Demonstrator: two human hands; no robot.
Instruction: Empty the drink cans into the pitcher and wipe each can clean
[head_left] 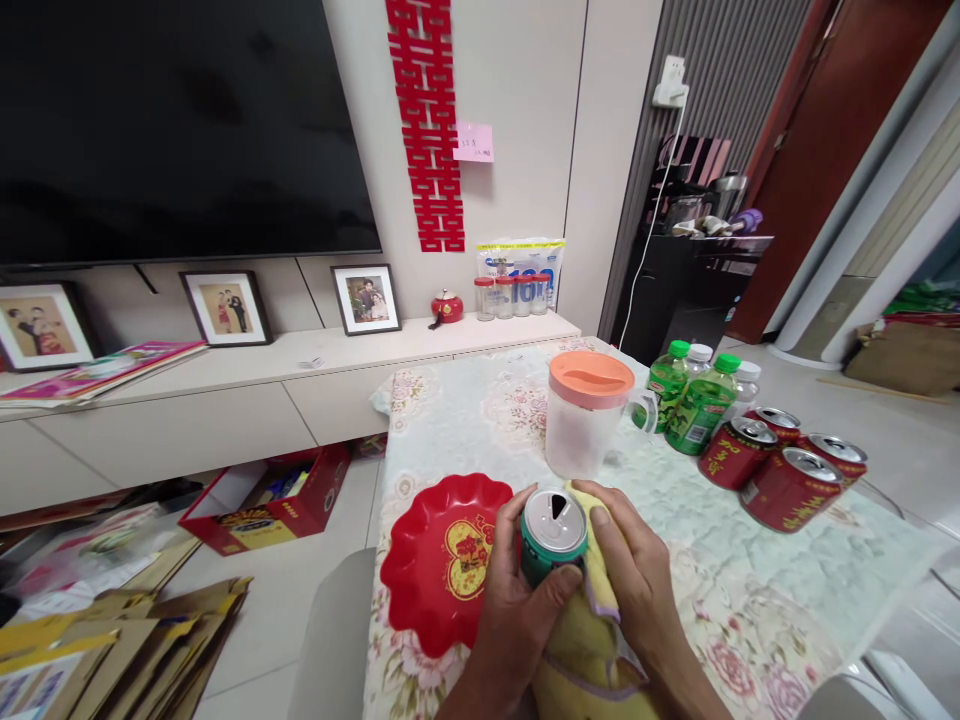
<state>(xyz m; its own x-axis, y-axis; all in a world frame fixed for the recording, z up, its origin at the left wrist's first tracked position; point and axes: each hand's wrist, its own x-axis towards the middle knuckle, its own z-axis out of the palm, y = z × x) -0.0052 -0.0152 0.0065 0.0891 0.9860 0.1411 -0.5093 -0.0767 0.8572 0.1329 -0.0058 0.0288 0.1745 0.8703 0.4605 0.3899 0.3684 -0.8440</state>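
Observation:
An opened green drink can (555, 522) stands upright in the grip of my left hand (517, 610), fingers and thumb wrapped round its side. My right hand (634, 550) clutches a yellow cloth (598, 560) with a purple edge and presses it to the can's right side. More of the cloth hangs below the can, between my wrists. Just left of my hands lies a red scalloped plate (420, 520) with a gold print, partly covered by my left hand. Behind the can is a frosted plastic pitcher (581, 430) with an orange lid.
Several red cans (795, 488) stand at the table's right, beside green-labelled bottles (701, 405). A flowered cloth covers the table (465, 420). Beyond it is a low cabinet (300, 360) with picture frames (225, 308) and glass jars (512, 298). A red box (266, 505) and flattened cardboard (142, 650) lie on the floor.

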